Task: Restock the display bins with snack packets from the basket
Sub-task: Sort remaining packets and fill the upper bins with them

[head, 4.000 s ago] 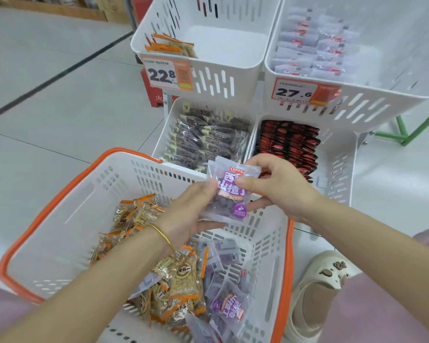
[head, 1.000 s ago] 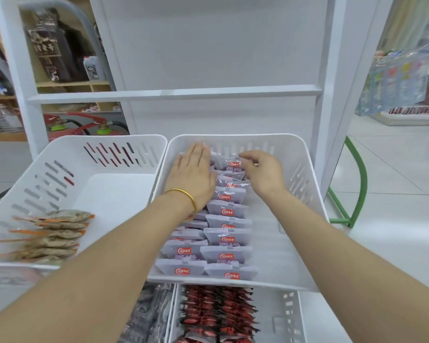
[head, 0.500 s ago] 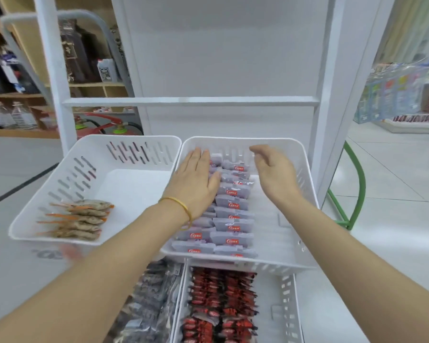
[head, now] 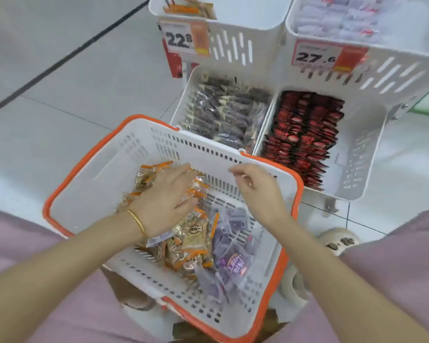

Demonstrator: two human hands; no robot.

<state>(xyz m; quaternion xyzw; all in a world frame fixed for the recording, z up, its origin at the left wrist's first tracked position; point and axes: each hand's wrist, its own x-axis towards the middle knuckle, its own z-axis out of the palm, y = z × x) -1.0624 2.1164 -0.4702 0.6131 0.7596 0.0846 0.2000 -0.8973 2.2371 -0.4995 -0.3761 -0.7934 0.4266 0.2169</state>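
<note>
Left hand point(head: 164, 201) held flat over orange-edged packets point(head: 191, 246); right hand point(head: 258, 191) loosely curled, empty.
Judged light, slippery; best pinched at sealed edge.

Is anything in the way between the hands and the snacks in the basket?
Nothing visible. The left hand is right on top of the orange packets, and only open air lies between the right hand and the purple packets in the open-topped basket.
</note>
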